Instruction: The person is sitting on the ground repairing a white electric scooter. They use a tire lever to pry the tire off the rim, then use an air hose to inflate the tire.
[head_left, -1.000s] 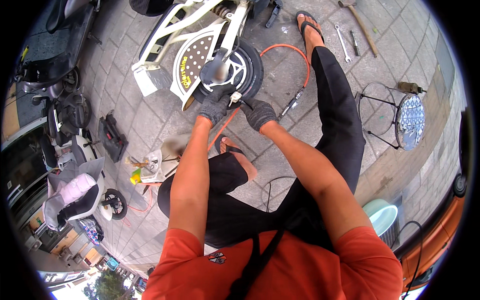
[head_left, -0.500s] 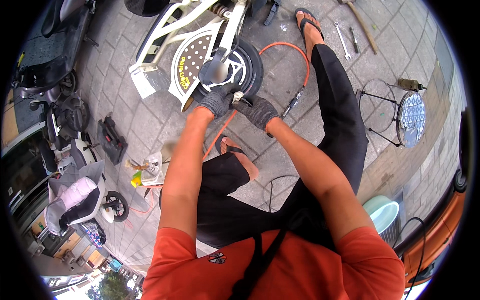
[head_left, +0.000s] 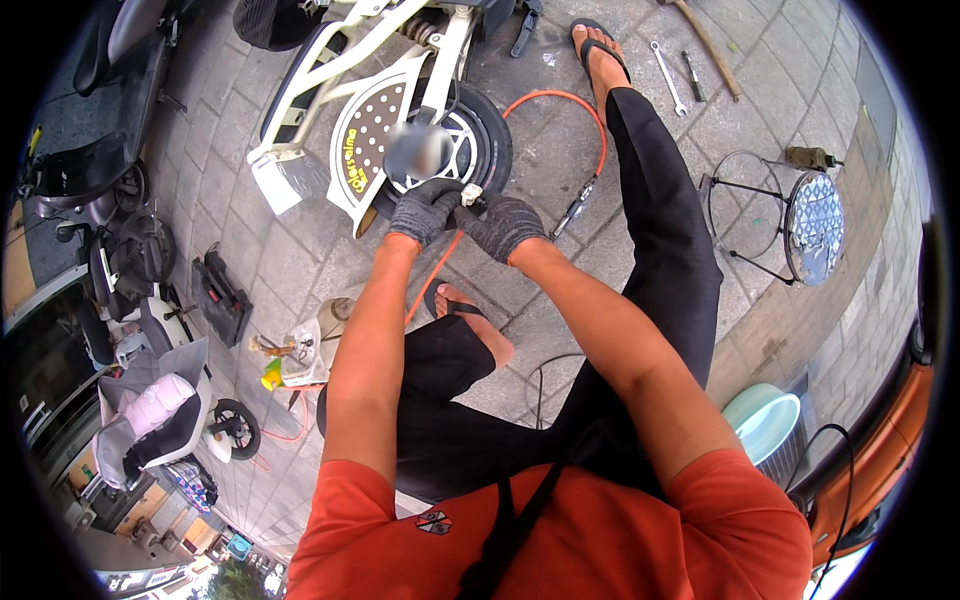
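Note:
A white electric scooter (head_left: 350,75) lies on its side, its rear wheel (head_left: 493,140) with a black tyre and white spokes in front of me. Both my hands wear dark grey knitted gloves and meet at the tyre's near edge. My left hand (head_left: 425,212) is closed, its fingers curled beside the wheel. Closed as well, my right hand (head_left: 503,228) is just to its right. A small whitish piece (head_left: 471,194) shows between them, at the right hand's fingertips; its kind is unclear. The fingers hide whatever else they grip.
An orange hose (head_left: 575,95) curves past the wheel to a metal air fitting (head_left: 574,208). A wrench (head_left: 668,78), a screwdriver (head_left: 692,76) and a hammer (head_left: 710,45) lie at the far right. A round stool (head_left: 814,228) lies tipped over, with a pale green basin (head_left: 765,420) nearer me.
The whole view has shifted slightly, with the scene moving left. Both hands remain at the tyre's edge, and the whitish piece between them has shifted slightly against the fingers.

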